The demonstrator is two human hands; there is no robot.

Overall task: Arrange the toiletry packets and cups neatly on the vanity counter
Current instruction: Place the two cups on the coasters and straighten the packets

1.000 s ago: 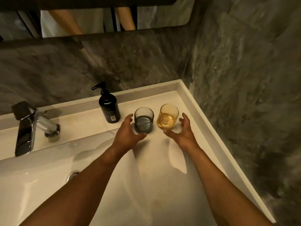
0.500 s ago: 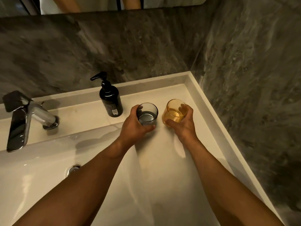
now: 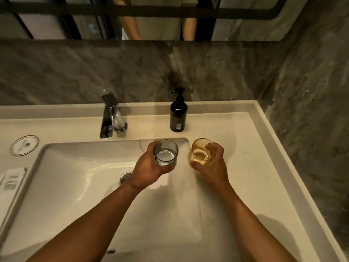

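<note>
Head view shows the left hand [image 3: 149,167] grasping the grey glass cup [image 3: 166,153], the right hand [image 3: 212,163] grasping the amber glass cup [image 3: 202,151]; they could clink or slip into the sink basin [image 3: 75,176].

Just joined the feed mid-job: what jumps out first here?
Two glasses held side by side at the basin's right end: the left hand grips a smoky grey cup, the right hand an amber cup. Behind them a black pump bottle stands on the white counter, with a chrome faucet to its left.
</note>
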